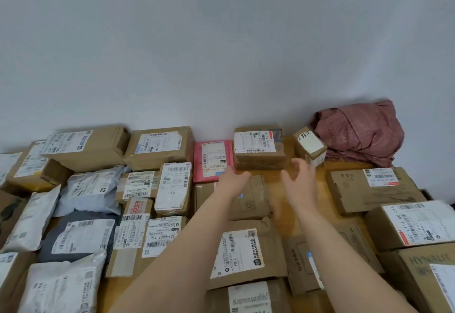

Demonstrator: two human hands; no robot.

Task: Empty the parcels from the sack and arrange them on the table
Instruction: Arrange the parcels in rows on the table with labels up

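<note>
Several parcels cover the wooden table (285,204). A crumpled pink sack (362,135) lies at the back right against the wall. Both my arms reach forward over the middle. My left hand (231,180) hovers with straight fingers over a plain brown box (253,202), just short of a labelled brown box (258,148) at the back. My right hand (301,182) is spread with loosely bent fingers and holds nothing. A small tilted box (310,145) stands just beyond its fingertips. A pink mailer (211,160) lies left of the labelled box.
Cardboard boxes (157,148) and grey and white poly mailers (91,187) fill the left side. Larger boxes (369,189) stack along the right edge. A white wall rises directly behind the table. A strip of bare wood shows between my two hands.
</note>
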